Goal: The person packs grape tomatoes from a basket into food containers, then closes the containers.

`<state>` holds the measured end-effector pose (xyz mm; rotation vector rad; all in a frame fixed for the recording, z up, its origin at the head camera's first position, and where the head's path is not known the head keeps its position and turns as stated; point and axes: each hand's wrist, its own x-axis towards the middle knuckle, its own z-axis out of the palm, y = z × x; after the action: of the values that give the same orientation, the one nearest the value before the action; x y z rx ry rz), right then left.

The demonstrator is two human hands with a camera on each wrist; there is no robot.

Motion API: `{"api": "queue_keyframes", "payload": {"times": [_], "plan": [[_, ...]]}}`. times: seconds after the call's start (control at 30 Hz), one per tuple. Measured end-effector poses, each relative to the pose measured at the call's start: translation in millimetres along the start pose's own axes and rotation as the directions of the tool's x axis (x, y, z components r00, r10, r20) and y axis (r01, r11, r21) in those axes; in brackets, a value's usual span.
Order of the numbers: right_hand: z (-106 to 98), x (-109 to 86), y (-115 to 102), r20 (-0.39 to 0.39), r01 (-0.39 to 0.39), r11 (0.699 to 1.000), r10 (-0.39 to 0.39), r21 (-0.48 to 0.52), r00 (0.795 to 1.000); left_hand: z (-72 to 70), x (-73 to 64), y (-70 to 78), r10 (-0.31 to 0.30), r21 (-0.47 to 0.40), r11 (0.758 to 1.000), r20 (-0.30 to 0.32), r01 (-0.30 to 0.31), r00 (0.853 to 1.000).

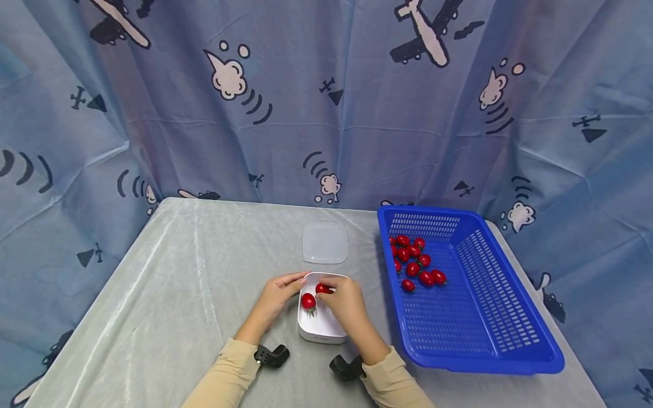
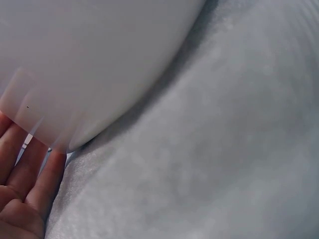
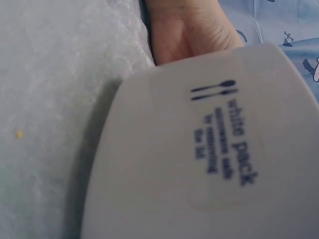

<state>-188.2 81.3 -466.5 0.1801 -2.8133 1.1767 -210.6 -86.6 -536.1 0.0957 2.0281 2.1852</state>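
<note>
At the near middle of the table (image 1: 168, 317), a white box (image 1: 322, 339) is standing upright with the left hand (image 1: 278, 296) resting at its far left corner; the fingers are lying fairly straight against the wall, probably to steady so light a box. The right hand (image 1: 346, 300) is dipping inside, its thumb and fingers pinching a red tomato (image 1: 321, 288), perhaps gently to spare the skin. Just left, a second tomato (image 1: 308, 300) is lying in the box. Beyond it, a translucent lid (image 1: 324, 242) is lying flat, leaving the mouth uncovered. At right, a blue basket (image 1: 444, 323) is holding more tomatoes (image 1: 412, 269) toward its far left, seemingly within easy reach.
</note>
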Motion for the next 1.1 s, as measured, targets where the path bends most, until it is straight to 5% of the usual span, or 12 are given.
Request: {"api": "queue_keyframes", "payload": {"times": [1.1], "plan": [[0.9, -0.9, 0.5, -0.011, 0.028, 0.998, -0.028, -0.053, 1.0, 0.9, -1.1, 0.7, -0.005, 0.007, 1.0, -0.004, 0.005, 1.0]]}}
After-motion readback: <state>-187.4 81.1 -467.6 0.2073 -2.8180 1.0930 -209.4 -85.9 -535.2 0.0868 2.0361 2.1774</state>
